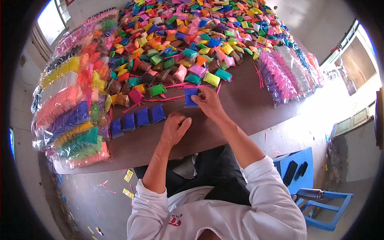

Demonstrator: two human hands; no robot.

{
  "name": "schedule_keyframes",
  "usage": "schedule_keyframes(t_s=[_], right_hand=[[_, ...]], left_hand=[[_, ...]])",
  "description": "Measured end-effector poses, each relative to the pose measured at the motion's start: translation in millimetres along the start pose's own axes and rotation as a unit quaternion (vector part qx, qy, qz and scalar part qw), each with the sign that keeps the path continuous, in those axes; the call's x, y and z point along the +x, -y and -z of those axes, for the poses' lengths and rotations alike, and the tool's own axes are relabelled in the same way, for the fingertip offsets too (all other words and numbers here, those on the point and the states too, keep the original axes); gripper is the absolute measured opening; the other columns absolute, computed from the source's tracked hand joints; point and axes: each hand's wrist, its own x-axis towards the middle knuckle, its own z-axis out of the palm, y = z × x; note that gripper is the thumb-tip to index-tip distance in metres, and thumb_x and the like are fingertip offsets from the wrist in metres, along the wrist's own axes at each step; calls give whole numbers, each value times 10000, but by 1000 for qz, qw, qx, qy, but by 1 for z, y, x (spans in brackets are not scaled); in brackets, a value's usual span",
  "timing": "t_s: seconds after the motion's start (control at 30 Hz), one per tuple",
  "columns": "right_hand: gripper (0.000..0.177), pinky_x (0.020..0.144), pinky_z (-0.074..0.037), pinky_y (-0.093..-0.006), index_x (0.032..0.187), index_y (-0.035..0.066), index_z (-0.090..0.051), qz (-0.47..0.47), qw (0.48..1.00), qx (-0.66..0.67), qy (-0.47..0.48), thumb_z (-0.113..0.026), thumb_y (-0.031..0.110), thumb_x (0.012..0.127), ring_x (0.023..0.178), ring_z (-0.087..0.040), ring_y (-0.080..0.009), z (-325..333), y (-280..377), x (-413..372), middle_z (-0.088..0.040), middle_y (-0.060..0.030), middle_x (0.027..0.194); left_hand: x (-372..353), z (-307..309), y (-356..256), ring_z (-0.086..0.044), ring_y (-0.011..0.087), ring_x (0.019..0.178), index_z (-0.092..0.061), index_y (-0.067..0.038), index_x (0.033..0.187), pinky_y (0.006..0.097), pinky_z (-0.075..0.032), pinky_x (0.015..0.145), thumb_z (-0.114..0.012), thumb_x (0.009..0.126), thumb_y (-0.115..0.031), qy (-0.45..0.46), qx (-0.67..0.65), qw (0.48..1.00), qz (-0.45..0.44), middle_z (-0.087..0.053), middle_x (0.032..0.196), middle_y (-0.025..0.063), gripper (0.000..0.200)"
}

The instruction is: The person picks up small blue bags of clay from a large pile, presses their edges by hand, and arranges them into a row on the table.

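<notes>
My right hand [209, 104] pinches a small blue clay packet [189, 95] in clear film, thumb on its face, just over the tabletop. Beside it, my left hand [175, 129] rests low near the table's front edge. Its fingers are curled in and partly hidden, its thumb stands off to the side, and nothing shows in it. To the left of that hand, several blue packets [143, 116] lie in a slanting row on the brown table [244, 100]; the rightmost one is close to the fingers.
A large heap of mixed-colour packets [176, 40] covers the back of the table. Bagged packets [60, 108] are stacked at left, and more bags [286, 76] lie at right. Pink ties [182, 85] are strewn before the heap. A blue stool [302, 164] stands at lower right.
</notes>
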Motion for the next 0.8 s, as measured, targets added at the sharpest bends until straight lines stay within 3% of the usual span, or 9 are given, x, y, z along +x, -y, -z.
schedule_keyframes(t_s=[0.13,0.23,0.33,0.43,0.53,0.63,0.8], right_hand=[[267,671,-489,-464,908,26,-679,-6,987,-147,62,-680,286,849,791,-653,-367,-10,0,7,-645,-202,785],[255,689,-489,-486,902,56,-693,7,981,-189,30,-672,303,840,830,-645,-399,-23,7,-4,-661,-195,806],[258,689,-493,-483,886,52,-696,7,983,-184,23,-680,302,827,826,-655,-395,-27,10,-6,-670,-187,803],[320,734,-516,-456,969,91,-736,-19,974,-217,56,-696,375,826,838,-675,-348,-25,11,-1,-702,-156,862],[314,728,-515,-458,933,83,-727,-13,975,-215,53,-700,375,821,836,-674,-353,-27,9,3,-698,-161,851],[306,715,-513,-458,911,80,-718,-19,976,-209,61,-701,371,820,830,-673,-354,-32,12,6,-696,-157,840],[314,724,-519,-448,926,96,-722,-28,970,-232,65,-702,389,816,839,-675,-346,-38,8,12,-699,-135,842]], left_hand=[[0,2,-6,-495,368,660,-507,-1,644,414,-420,794,-596,896,-299,7,23,1000,4,-480,628,158,401],[0,0,-7,-499,366,650,-503,2,636,414,-422,794,-614,861,-254,-7,50,999,-13,-484,624,164,358],[1,-2,-2,-509,367,646,-495,0,627,418,-423,793,-632,832,-219,-2,59,998,-21,-493,622,168,330],[0,-3,-5,-409,276,594,-433,-5,626,397,-394,774,-629,838,-218,-11,35,999,-21,-400,599,134,359],[0,-5,-2,-424,286,600,-456,0,633,404,-391,757,-626,840,-192,-22,29,999,-22,-432,608,137,330],[-1,-6,-4,-521,370,648,-505,12,634,418,-432,710,-655,820,-185,-45,54,998,-4,-523,631,181,310],[-2,-8,-3,-551,389,686,-513,14,630,441,-440,672,-652,820,-175,-59,85,995,11,-543,654,198,302]])
